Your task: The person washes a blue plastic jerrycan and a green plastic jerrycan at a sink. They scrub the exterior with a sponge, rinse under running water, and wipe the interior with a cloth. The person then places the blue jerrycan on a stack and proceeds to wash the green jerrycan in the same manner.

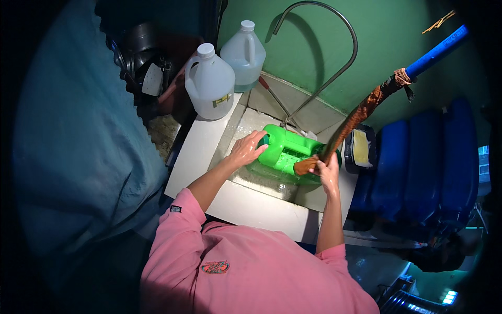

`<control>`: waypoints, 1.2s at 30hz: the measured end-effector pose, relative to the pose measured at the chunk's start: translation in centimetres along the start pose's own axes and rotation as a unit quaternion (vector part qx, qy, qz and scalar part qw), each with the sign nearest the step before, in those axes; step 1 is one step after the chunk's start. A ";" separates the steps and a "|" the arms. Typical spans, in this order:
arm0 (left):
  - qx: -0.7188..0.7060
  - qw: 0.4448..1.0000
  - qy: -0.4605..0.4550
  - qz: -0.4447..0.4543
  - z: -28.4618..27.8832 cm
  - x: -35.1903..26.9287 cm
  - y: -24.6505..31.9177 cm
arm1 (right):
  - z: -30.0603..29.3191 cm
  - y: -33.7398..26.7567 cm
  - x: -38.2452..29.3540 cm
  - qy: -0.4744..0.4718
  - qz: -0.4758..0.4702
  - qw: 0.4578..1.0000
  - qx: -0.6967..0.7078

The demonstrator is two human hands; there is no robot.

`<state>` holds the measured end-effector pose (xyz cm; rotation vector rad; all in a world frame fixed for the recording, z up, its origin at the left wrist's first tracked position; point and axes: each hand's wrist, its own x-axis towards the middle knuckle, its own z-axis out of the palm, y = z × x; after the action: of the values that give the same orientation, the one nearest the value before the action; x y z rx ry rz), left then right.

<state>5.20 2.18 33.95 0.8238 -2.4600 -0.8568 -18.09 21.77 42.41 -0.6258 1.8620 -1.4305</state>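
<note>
A bright green plastic jug (274, 153) lies on its side in a tiled sink (237, 172), with water on and around it. My left hand (250, 148) grips the jug's dark green cap at its left end. In my right hand (328, 167) is the lower end of an orange-brown cloth sleeve (355, 119), which is tied round a blue plastic pipe (437, 51). The sleeve's wet tip hangs over the jug's side, and water splashes there. The far right end of the jug is partly hidden behind the sleeve and my right hand.
Two translucent jugs (211, 88) with white caps stand at the sink's back left. A curved metal faucet (345, 66) rises behind the sink. Right of it sit a dark container (353, 155) with a yellow sponge and several blue containers (425, 161). A blue-green curtain (78, 157) hangs left.
</note>
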 end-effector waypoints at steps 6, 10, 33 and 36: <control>-0.537 0.786 -0.026 -0.305 2.4 1.5 -0.6 | -0.8 -5.0 -1.0 -0.038 -0.215 0.970 -0.107; -0.599 0.741 -0.039 -0.300 2.3 1.0 -1.6 | 3.8 -12.9 -1.1 -0.156 -0.350 0.889 -0.253; -0.541 0.781 -0.061 -0.306 1.9 0.9 -2.1 | 10.9 -18.2 -0.1 -0.237 -0.338 0.854 -0.318; -0.475 0.823 -0.071 -0.303 1.7 1.4 -2.0 | 10.6 -17.8 0.4 -0.231 -0.336 0.853 -0.327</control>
<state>4.03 0.71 31.64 1.1255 -1.4488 -2.1644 -10.85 9.98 57.84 -1.9259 1.7648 -0.8310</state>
